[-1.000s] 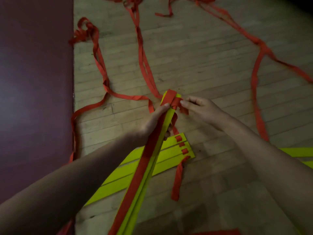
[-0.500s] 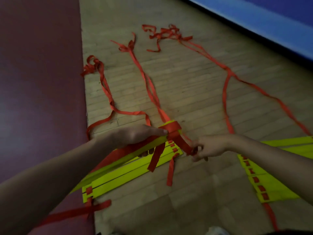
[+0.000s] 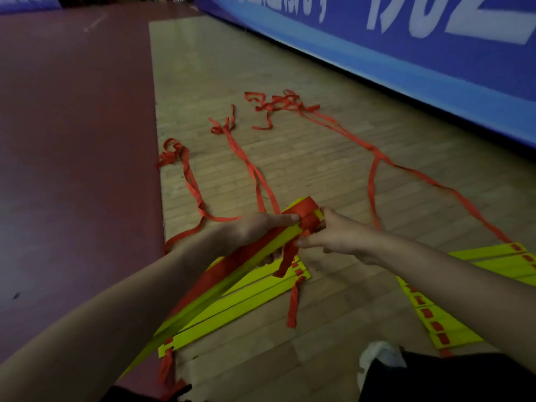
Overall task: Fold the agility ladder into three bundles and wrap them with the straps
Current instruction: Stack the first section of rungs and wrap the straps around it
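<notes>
Firmly, the left hand (image 3: 259,230) curls round a lifted bundle of flat yellow plastic ladder rungs (image 3: 280,244), its thumb lying along the top toward the wrapped end. The right hand (image 3: 340,237) closes on that same end, fingers above and thumb below, pinching the red woven strap (image 3: 305,206) that is wound round the bundle's far tip. A loose tail of this strap hangs down from between the two hands. The bundle slants up from the lower left and is held clear of the floor.

Beneath it, a second set of yellow rungs (image 3: 246,304) lies flat on the pale wooden plank floor (image 3: 319,158), and a third set (image 3: 438,323) lies to the right. Long red side straps (image 3: 251,169) trail away across the planks to tangled ends. A maroon mat (image 3: 72,169) covers the left, and a blue banner with white lettering (image 3: 406,44) runs along the far edge. A white shoe (image 3: 377,355) shows at the bottom.
</notes>
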A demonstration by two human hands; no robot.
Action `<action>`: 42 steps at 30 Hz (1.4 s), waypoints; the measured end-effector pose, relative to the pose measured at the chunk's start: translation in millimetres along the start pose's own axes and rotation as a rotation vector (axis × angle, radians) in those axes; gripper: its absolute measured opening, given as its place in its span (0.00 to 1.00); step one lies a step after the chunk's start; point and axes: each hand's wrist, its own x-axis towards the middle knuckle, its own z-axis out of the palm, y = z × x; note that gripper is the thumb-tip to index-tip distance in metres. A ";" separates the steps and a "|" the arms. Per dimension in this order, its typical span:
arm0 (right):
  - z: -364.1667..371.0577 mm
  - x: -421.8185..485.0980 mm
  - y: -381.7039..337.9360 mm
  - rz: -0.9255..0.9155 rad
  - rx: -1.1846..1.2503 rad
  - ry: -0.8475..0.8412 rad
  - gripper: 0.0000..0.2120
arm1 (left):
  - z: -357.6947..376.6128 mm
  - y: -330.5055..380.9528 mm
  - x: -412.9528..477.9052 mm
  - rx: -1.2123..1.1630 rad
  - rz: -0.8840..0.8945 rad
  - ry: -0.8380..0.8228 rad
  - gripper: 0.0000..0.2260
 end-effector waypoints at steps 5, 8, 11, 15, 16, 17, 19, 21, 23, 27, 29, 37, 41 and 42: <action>-23.3 -5.7 1.7 -0.098 0.064 -0.006 0.08 | 14.2 16.2 -1.2 -0.042 -0.024 -0.002 0.24; -29.5 -4.3 2.7 -0.127 0.050 -0.001 0.05 | 11.9 14.6 -4.7 -0.047 -0.005 0.022 0.23; -25.1 -4.5 0.4 -0.167 0.102 -0.095 0.02 | -0.5 7.5 -11.6 -0.062 0.041 0.037 0.20; -21.0 -6.6 -16.9 -0.198 0.073 -0.133 0.11 | -13.5 0.3 -17.5 -0.087 0.067 0.075 0.20; -23.2 -3.7 -20.5 -0.192 0.054 -0.083 0.12 | -14.6 -0.3 -16.4 -0.094 0.067 0.102 0.20; -25.1 -1.4 -24.8 -0.192 0.050 -0.007 0.10 | -14.9 -0.7 -15.4 -0.106 0.067 0.117 0.19; -31.2 6.0 -25.5 -0.241 0.067 0.100 0.05 | -14.3 -1.5 -14.7 -0.135 0.070 0.104 0.19; -35.4 10.9 -22.6 -0.352 0.031 0.024 0.18 | -12.7 -3.4 -14.9 -0.153 0.077 0.067 0.19; -34.4 13.8 -19.2 -0.410 -0.031 -0.075 0.25 | -12.2 -5.1 -16.0 -0.154 0.082 0.037 0.19; -31.7 23.1 -15.5 -0.469 -0.141 -0.054 0.21 | -18.7 -6.3 -18.6 -0.157 0.088 0.004 0.21; -31.5 25.4 -11.6 -0.503 -0.148 -0.062 0.19 | -23.2 -7.8 -19.1 -0.155 0.083 -0.006 0.23; -30.1 28.0 7.1 -0.445 -0.015 -0.005 0.16 | -20.2 -10.5 -18.6 -0.021 0.136 -0.019 0.31; -10.0 28.0 9.3 -0.412 0.097 -0.017 0.14 | -14.8 -6.5 -20.9 -0.003 0.225 0.013 0.27; -6.6 27.8 8.8 -0.391 0.148 -0.029 0.14 | -13.8 -6.3 -21.8 0.017 0.243 0.036 0.25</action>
